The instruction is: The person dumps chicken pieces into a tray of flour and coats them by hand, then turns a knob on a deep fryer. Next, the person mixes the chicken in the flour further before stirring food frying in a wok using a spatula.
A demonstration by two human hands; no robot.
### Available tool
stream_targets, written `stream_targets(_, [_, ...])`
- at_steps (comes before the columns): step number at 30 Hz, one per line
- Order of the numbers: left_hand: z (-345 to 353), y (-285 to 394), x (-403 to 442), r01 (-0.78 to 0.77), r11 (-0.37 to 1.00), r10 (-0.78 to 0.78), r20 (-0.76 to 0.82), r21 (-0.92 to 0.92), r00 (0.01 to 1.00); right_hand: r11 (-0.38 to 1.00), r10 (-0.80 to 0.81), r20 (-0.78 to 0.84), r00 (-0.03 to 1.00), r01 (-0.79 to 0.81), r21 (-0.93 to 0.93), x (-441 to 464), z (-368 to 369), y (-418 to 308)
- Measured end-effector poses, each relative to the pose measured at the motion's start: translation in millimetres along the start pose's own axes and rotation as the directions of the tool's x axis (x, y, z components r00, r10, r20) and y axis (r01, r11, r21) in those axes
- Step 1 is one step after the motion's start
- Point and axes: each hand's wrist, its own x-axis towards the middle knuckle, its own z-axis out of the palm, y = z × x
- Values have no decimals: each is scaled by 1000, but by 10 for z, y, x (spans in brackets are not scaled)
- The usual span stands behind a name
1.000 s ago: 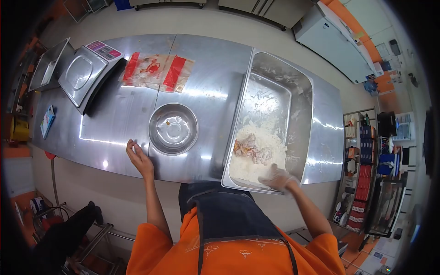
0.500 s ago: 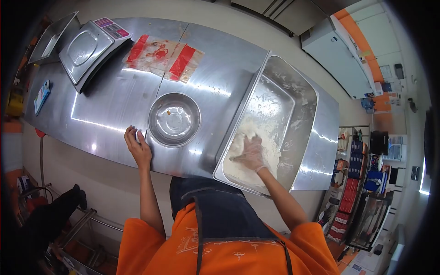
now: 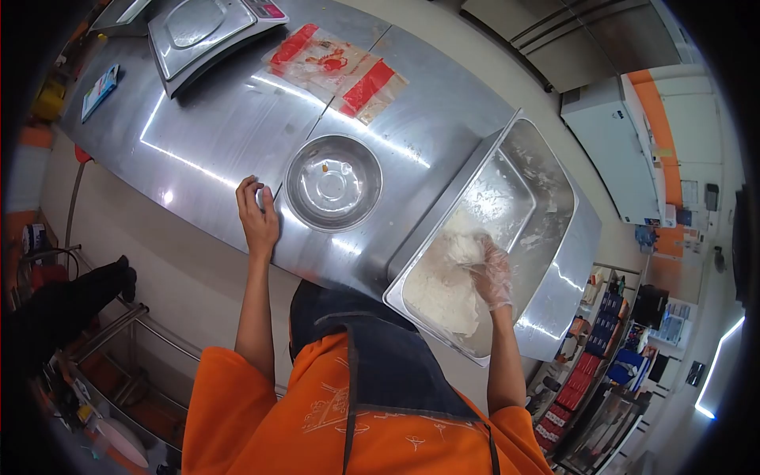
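My right hand (image 3: 492, 273), in a clear plastic glove, is inside the deep steel pan (image 3: 393, 294), at the white flour (image 3: 443, 297). Its fingers are blurred and partly hidden, and a flour-covered lump (image 3: 465, 244) shows beside them. The pan stands at the right end of the steel table. My left hand (image 3: 257, 215) is bare and rests at the table's near edge with its fingers apart and nothing in them. Just right of it stands a round steel bowl (image 3: 334, 184) with a small orange bit inside.
A red-and-clear plastic bag (image 3: 336, 71) lies flat behind the bowl. Farther left are a scale (image 3: 202, 32) and a blue packet (image 3: 100, 93). The steel table (image 3: 214, 134) has a curved-looking near edge. Shelves (image 3: 590, 348) stand at the right.
The view has turned and shifted. My right hand went from the pan's near edge into the flour and then to its right side. The orange-toned pieces are now covered in flour.
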Motion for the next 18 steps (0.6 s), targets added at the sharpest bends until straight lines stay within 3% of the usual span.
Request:
stream_targets(4, [-15,24,0,2,1000,-2,-2,5,1000,970,-11,182,983,-34,242,30,34,-17])
stream_targets(6, [-19,17,-4,23,1000,-23,8,-14,1000,923,34,305,952,-148,356,49,-47,-174])
stream_targets(9, [-13,-7,8,28,999,-28,10,-25,1000,676,216,494,842,-494,547,233,-182,-516])
stream_targets(10, [-13,-7,-5,29,999,-28,9,-25,1000,867,185,410,893,-344,359,263,-49,-482])
stream_targets(11, [-18,-6,-26,34,999,-34,9,-22,999,975,126,337,933,-178,129,269,215,-354])
stream_targets(13, [-13,4,-8,30,999,-30,11,-19,999,996,-27,215,976,45,-80,224,792,-95])
stream_targets(15, [-4,-3,16,24,999,-24,9,-21,1000,984,-176,88,980,178,-15,185,1188,25])
stream_targets(16, [-15,-7,-3,28,999,-28,9,-20,1000,990,-139,25,990,139,-2,134,1216,42])
stream_targets(18, [-24,-11,-15,36,999,-36,10,-14,999,990,-140,129,982,135,51,165,1135,150])
